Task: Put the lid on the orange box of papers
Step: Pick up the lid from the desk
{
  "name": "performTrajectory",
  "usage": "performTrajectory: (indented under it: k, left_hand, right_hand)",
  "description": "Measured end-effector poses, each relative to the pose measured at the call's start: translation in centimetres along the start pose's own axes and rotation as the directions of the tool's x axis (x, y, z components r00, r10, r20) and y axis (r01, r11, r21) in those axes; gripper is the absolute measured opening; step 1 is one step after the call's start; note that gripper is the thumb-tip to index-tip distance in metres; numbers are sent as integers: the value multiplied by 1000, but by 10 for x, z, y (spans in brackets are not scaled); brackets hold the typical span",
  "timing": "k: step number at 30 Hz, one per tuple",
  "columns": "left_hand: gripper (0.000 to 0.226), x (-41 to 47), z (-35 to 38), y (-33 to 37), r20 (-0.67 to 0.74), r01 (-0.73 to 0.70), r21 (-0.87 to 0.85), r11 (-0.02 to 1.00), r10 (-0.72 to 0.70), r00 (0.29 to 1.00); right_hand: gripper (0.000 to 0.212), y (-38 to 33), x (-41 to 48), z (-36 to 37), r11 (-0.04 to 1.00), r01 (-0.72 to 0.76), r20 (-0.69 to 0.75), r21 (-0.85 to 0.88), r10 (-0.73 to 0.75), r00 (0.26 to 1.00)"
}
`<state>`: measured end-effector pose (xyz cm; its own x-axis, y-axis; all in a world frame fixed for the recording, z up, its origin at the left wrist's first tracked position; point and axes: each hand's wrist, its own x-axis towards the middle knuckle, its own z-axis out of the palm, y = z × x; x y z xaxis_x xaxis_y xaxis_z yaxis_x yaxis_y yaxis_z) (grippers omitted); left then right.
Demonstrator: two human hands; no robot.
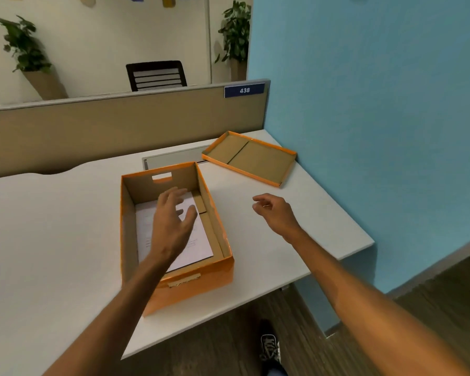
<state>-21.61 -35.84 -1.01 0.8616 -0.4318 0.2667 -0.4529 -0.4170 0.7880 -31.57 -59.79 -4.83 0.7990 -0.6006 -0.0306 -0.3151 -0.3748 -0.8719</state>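
Observation:
An orange cardboard box (201,278) stands open near the desk's front edge, with white printed papers (201,245) lying flat inside. Its orange lid (258,158) rests upside down at the desk's back right corner, brown inside facing up, against the blue wall. My left hand (171,221) hovers over the box's opening, fingers spread, holding nothing. My right hand (274,210) is above the bare desk between box and lid, fingers loosely curled and apart, empty.
The white desk (52,240) ends at a beige partition (120,126) behind and a blue wall (364,104) on the right. A grey cable flap (171,157) sits behind the box. My shoe (269,346) shows on the wooden floor below.

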Motion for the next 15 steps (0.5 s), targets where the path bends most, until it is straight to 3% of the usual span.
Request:
performTrajectory:
  k: [8,12,15]
  left_hand:
    - [43,93,125,38,74,67,-120,991,-59,996]
    - [48,137,194,40,157,230,-131,964,-209,965]
    - [51,166,243,33,257,415,-161,896,-367,894]
  right_hand:
    - [23,46,110,-59,993,48,-21,-110,-51,998]
    - [26,80,173,-82,971,59,18,-230,-56,998]
    - [29,106,215,-93,934,92,87,-346,-65,994]
